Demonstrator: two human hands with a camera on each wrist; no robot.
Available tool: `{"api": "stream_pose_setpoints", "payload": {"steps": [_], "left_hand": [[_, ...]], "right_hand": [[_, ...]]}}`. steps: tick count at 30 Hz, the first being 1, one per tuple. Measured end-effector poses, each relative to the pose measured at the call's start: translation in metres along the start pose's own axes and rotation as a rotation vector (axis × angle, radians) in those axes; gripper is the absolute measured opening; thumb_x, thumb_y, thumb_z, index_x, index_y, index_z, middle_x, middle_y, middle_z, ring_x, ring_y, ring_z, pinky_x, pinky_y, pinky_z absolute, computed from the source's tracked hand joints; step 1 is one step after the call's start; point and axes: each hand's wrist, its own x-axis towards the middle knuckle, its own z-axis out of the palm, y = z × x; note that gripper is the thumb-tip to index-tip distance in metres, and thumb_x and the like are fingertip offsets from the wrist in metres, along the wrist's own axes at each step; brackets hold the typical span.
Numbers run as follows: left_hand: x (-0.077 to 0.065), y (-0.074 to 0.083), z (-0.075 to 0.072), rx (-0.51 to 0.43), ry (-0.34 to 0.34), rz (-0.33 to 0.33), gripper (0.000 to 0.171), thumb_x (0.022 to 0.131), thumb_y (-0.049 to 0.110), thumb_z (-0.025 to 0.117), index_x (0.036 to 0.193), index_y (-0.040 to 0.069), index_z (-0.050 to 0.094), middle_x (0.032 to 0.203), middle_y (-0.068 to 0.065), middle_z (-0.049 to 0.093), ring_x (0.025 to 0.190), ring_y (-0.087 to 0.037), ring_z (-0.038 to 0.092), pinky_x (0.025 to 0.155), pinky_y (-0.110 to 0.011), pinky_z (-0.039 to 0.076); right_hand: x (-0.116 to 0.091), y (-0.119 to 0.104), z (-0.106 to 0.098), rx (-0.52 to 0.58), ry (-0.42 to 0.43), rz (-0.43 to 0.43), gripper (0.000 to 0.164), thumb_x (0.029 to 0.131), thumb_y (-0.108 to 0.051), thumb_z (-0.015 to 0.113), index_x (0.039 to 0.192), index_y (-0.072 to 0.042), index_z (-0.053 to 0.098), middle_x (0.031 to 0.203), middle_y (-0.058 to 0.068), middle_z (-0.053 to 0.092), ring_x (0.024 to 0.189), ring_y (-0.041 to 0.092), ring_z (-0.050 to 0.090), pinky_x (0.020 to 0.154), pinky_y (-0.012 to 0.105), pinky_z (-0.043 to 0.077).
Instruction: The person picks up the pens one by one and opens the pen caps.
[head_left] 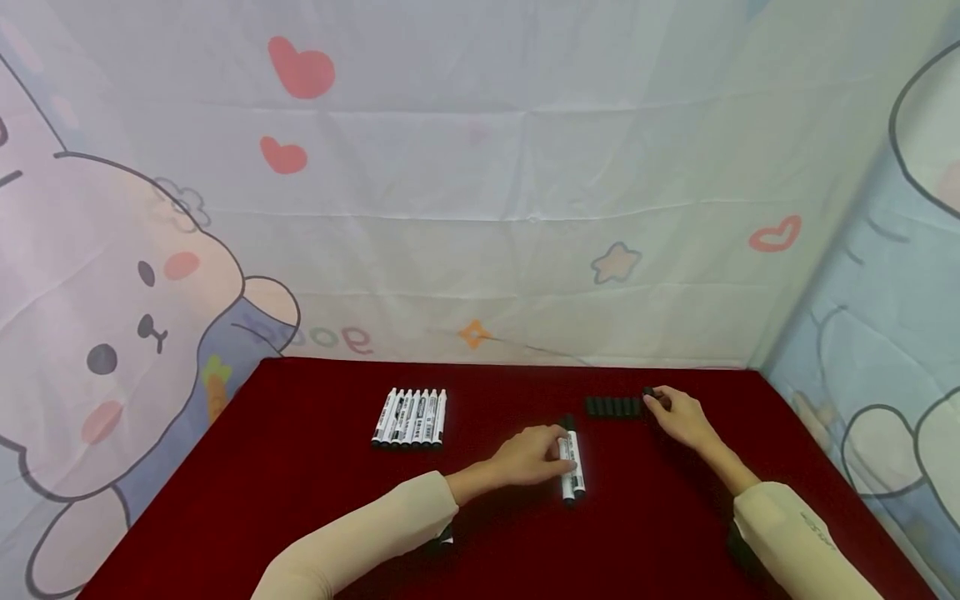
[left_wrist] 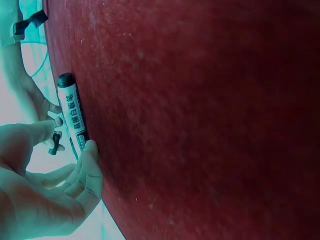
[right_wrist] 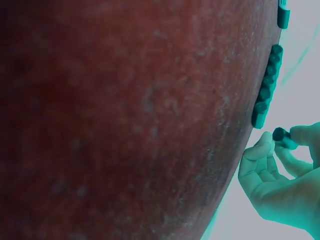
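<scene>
Two white markers lie side by side on the red cloth, with a black cap at their far end. My left hand reaches over them, thumb and fingers spread apart. In the left wrist view its fingertips are right at one marker, overlapping that marker's far end. At the back right, my right hand pinches a small black marker cap between thumb and fingers. It is beside the right end of a row of black caps.
Several white markers without caps lie in a neat row at the back left. Part of another dark-ended item shows beneath the left sleeve. A dark object is half hidden by the right sleeve. A printed cloth hangs behind the red table.
</scene>
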Motion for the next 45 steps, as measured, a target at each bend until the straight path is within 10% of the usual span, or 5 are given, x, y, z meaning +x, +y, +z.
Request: {"api": "stream_pose_setpoints", "payload": {"steps": [7,26,45], "left_hand": [[0.005,0.005,0.008,0.039,0.025,-0.075,0.049,0.095,0.028,0.072,0.135,0.003,0.060,0.100,-0.004,0.070,0.069,-0.001,0.052,0.054,-0.016,0.042],[0.001,0.012,0.013,0.161,0.072,-0.211,0.051,0.086,0.038,0.078,0.128,0.013,0.061,0.090,0.002,0.068,0.058,-0.006,0.046,0.051,-0.024,0.039],[-0.046,-0.003,-0.019,0.139,0.003,-0.255,0.041,0.083,0.024,0.084,0.116,0.010,0.065,0.081,0.002,0.069,0.057,-0.005,0.055,0.049,-0.022,0.042]], "right_hand": [[0.003,0.005,-0.004,0.073,-0.033,0.123,0.049,0.108,-0.021,0.049,0.131,0.022,0.049,0.099,0.029,0.069,0.065,0.013,0.062,0.052,0.026,0.049],[0.000,-0.005,-0.007,0.034,-0.104,0.183,0.046,0.107,-0.023,0.050,0.130,0.017,0.055,0.104,0.027,0.071,0.072,0.017,0.064,0.059,0.031,0.052],[-0.023,-0.021,-0.020,0.077,-0.188,0.113,0.047,0.109,-0.027,0.050,0.135,0.012,0.052,0.099,0.019,0.072,0.071,0.016,0.063,0.054,0.028,0.050]]}}
